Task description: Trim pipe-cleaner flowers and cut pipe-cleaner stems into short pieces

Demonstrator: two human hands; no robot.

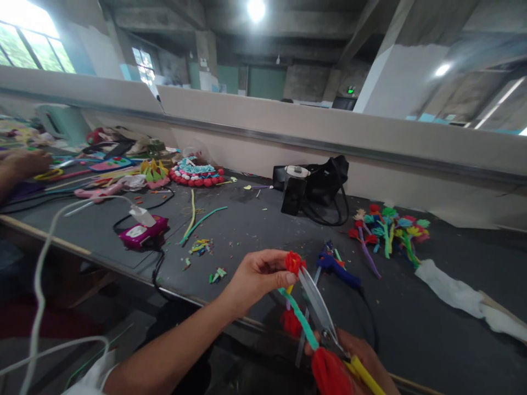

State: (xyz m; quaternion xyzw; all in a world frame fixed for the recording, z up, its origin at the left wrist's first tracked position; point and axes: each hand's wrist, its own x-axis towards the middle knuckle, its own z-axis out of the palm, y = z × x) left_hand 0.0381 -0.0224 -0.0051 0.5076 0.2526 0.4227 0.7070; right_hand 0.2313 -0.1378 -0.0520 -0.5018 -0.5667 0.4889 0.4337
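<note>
Between the thumb and fingers of my left hand (257, 277) is a small red fuzzy flower (293, 262), seemingly of pipe cleaner. My right hand (364, 354) is wrapped round scissors (318, 304) with yellow handles. Their blades point up, with the tips at the flower's edge; whether they touch it I cannot tell. A turquoise fuzzy stem (302, 323) runs down from near my left thumb to a red fuzzy bundle (331, 373) by my right hand. Another red fuzzy piece (291, 322) hangs below my left hand. My right fingers are partly hidden behind the scissors and bundle.
A blue glue gun (340, 269) lies beyond the scissors. Colourful fuzzy flowers (389, 230) lie to the right. Cut bits (201, 247), loose stems (201, 222), a purple power block (144, 231) and a black bag (327, 184) are on the table. Another person's hand (27, 164) is far left.
</note>
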